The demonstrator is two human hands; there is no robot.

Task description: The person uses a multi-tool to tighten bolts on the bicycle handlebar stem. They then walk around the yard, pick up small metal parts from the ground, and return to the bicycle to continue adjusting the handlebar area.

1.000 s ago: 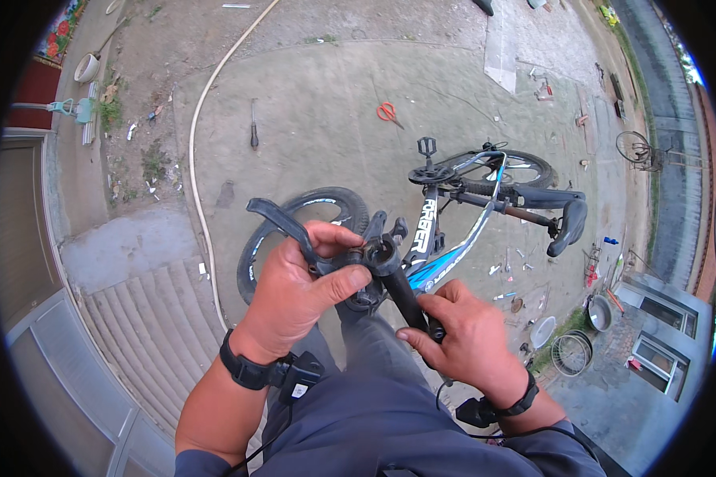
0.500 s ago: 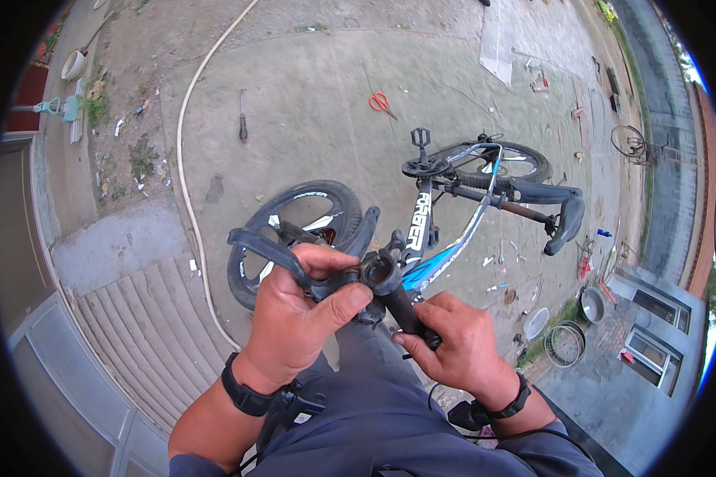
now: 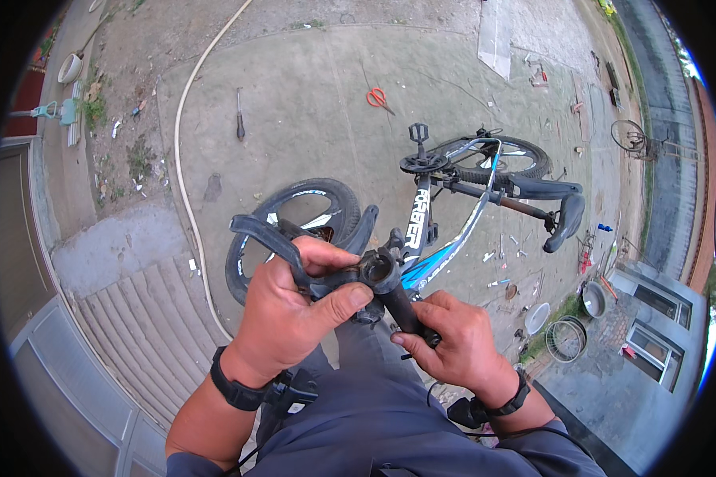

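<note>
Between my hands is a black tubular bicycle part (image 3: 404, 308) with an open round socket at its upper end. My left hand (image 3: 294, 306) is closed around the socket end, thumb and fingers pressed against its side. A curved black arm (image 3: 264, 236) sticks out past the left fingers; its join to the part is covered by the hand. My right hand (image 3: 457, 338) grips the lower end of the tube, and a thin dark tip shows beneath its thumb. Just beyond lies a blue, white and black bicycle frame (image 3: 416, 219) on its side.
A loose wheel (image 3: 338, 207) lies left of the frame. Farther off are orange-handled scissors (image 3: 376, 97) and a screwdriver (image 3: 239, 119). A pale hose (image 3: 179, 151) runs along the left. Small tools and parts scatter at right, near round basins (image 3: 593, 300) and a wire basket (image 3: 565, 339).
The view has shifted slightly. My left wrist and forearm have moved a little to the left; both hands keep the same hold on the black part.
</note>
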